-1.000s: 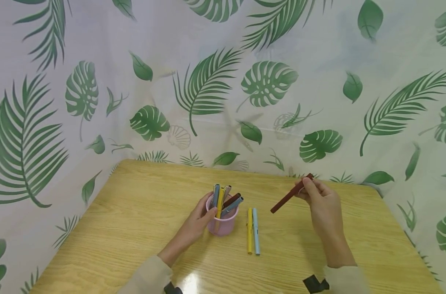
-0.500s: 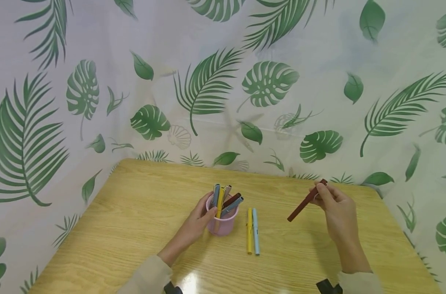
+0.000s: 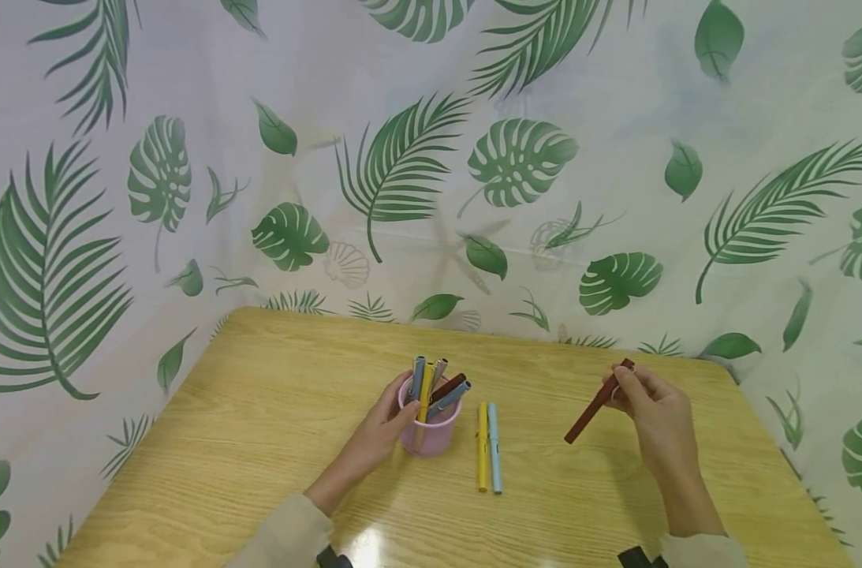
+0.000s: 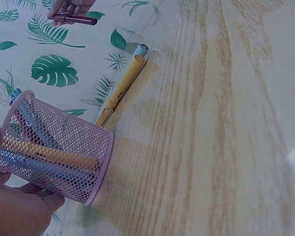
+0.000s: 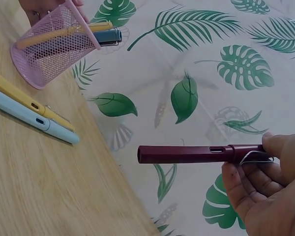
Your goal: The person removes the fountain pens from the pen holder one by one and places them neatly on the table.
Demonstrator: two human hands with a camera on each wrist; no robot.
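My left hand (image 3: 382, 426) grips a pink mesh pen cup (image 3: 431, 439) that stands on the table, thumb over its near rim. Several pens lean inside it: blue, yellow, grey and dark red ones. On the right, my right hand (image 3: 659, 414) pinches a dark red fountain pen (image 5: 187, 154) by its cap end, near the metal clip. That pen is held above the table, slanting down to the left in the head view. Between the hands, a yellow pen (image 3: 483, 448) and a light blue pen (image 3: 495, 450) lie side by side, close to the cup.
The wooden table (image 3: 274, 379) has rounded far corners. Behind it and at its sides hangs a white cloth (image 3: 416, 237) printed with green leaves. A black strap piece (image 3: 638, 557) shows at the right sleeve.
My right hand has moved to the right and slightly nearer with the dark red pen, slowing toward now. My left hand, the cup and the two lying pens stay put.
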